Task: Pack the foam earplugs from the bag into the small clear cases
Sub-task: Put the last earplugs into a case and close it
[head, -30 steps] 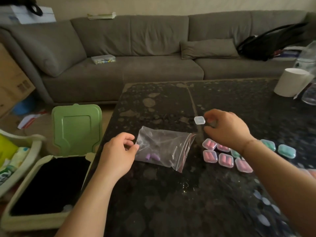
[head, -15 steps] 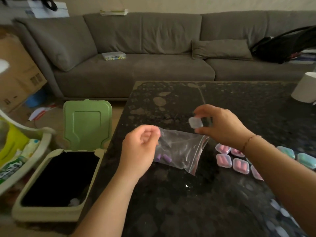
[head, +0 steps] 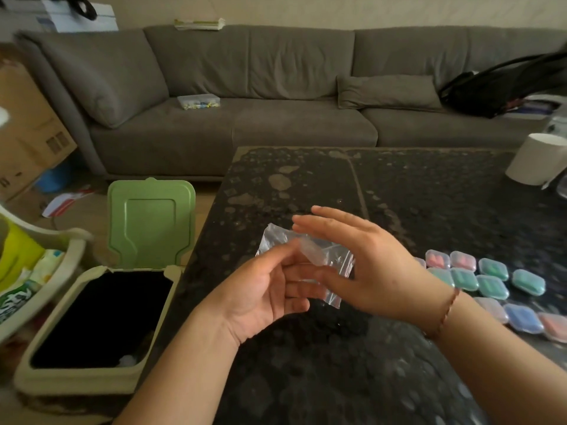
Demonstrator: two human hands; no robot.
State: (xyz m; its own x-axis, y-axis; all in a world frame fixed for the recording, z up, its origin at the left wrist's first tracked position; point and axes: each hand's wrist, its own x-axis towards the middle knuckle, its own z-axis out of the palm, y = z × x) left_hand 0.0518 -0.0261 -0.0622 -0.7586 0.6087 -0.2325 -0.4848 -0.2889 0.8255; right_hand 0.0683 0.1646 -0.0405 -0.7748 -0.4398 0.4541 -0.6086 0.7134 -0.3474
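While held above the dark table (head: 399, 348), hands close together, nearly touching. Left hand (head: 264, 289): palm up, fingers curled loosely; clear case (head: 311, 251) at the fingertips, blurred, so exact grip not discernible. Right hand (head: 368, 265): fingers extended and spread, palm turned toward the left hand, no pinch visible. Clear bag (head: 336, 265): between and behind both hands, crumpled; whether resting on the table or lifted cannot be told; earplugs inside not visible. Filled cases (head: 478, 279): on the table just right of the right hand, in rows, with pink, teal and blue contents. Open bin with raised green lid (head: 150, 222): on the floor left of the left hand. Grey sofa (head: 276, 118): beyond the table, past both hands.
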